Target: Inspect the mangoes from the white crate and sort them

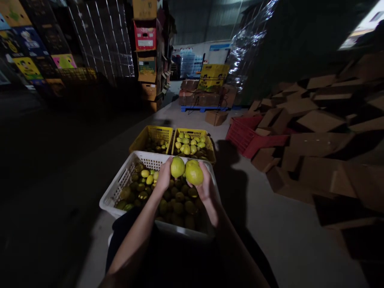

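Note:
My left hand (164,176) is closed around a yellow-green lemon (178,167), raised above the white crate. Close beside it, my right hand (206,185) grips another lemon (194,175). Behind that one peeks the top of a further lemon (192,163); whether my right hand holds it too, I cannot tell. Beneath both hands stands the white plastic crate (115,186), full of lemons (178,208) mostly in shadow. A few at its left side catch the light.
Beyond the white crate are two yellow crates, the left (139,140) partly filled and the right (211,150) with brighter lemons. A red crate (244,138) and piled cardboard boxes (324,152) lie to the right. Stacked cartons (147,68) and a blue pallet (204,108) stand behind.

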{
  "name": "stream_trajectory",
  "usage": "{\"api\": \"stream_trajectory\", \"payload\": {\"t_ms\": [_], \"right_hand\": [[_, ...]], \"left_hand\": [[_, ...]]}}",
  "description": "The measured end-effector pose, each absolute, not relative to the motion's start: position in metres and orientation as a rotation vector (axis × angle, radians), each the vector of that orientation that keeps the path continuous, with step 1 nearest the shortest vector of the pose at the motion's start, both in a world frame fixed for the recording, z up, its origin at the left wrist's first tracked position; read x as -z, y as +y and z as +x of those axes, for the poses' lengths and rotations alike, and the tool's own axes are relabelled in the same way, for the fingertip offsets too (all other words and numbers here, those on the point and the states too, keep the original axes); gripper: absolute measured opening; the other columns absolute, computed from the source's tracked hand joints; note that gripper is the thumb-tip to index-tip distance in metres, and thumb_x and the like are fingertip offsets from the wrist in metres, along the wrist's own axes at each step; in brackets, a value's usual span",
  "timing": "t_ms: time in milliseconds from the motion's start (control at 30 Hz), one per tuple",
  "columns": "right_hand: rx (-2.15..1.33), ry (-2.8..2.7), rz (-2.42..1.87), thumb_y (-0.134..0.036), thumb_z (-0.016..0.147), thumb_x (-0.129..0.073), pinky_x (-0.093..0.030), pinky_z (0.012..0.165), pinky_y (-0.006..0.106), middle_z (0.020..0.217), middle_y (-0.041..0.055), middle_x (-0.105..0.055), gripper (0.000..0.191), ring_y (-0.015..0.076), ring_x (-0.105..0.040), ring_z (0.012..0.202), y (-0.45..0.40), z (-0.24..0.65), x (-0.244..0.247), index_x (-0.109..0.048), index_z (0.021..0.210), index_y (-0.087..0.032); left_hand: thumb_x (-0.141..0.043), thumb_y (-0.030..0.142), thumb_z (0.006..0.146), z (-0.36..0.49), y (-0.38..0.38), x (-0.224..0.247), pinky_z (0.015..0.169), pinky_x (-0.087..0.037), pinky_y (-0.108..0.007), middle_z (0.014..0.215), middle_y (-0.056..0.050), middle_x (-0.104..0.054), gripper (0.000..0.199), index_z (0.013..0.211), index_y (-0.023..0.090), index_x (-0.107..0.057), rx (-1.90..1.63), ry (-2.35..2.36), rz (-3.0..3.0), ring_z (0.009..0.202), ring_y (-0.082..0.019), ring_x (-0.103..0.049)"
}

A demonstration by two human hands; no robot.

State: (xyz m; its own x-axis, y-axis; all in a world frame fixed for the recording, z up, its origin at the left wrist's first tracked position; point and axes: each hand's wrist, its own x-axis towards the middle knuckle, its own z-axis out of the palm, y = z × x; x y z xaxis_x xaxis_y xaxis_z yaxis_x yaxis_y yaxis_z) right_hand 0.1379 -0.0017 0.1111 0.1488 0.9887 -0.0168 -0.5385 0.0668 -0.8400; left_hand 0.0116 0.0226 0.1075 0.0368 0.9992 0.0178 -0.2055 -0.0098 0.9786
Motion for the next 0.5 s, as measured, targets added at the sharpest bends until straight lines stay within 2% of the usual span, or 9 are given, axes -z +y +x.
{"api": "stream_trajectory", "payload": {"t_ms": [200, 367, 500], "right_hand": [[-1.400, -0.563, -0.803, -0.059, 0.072, -0.066, -0.035, 0.033, 0.022, 0.062, -0.0028, -0.060, 0.037, 0.0112, -0.050, 0.047, -0.0001, 0.1399, -0.1152, -0.057, 0.076, -0.023], [-1.491, -0.580, -0.831, -0.055, 0.072, -0.066, -0.028, 0.031, 0.021, 0.056, -0.0041, -0.054, 0.033, 0.0094, -0.040, 0.042, 0.0007, 0.1410, -0.1143, -0.057, 0.073, -0.023], [-1.518, -0.583, -0.857, -0.052, 0.074, -0.065, -0.027, 0.032, 0.021, 0.054, -0.0047, -0.053, 0.029, 0.0089, -0.036, 0.041, -0.0008, 0.1395, -0.1142, -0.058, 0.073, -0.023]], "left_hand": [[-0.036, 0.074, 0.081, 0.0167, 0.0223, -0.1122, 0.035, -0.026, -0.022, 0.042, -0.003, -0.048, 0.060, 0.069, 0.018, -0.052, -1.036, 1.025, 0.860, 0.035, -0.011, -0.041], [-0.033, 0.073, 0.083, 0.0128, 0.0215, -0.1124, 0.034, -0.027, -0.022, 0.040, -0.002, -0.046, 0.063, 0.062, 0.017, -0.052, -0.957, 1.020, 0.893, 0.031, -0.008, -0.032], [-0.035, 0.072, 0.083, 0.0089, 0.0198, -0.1114, 0.036, -0.030, -0.021, 0.037, -0.001, -0.043, 0.064, 0.055, 0.017, -0.052, -0.926, 1.013, 0.925, 0.031, -0.006, -0.028]]}}
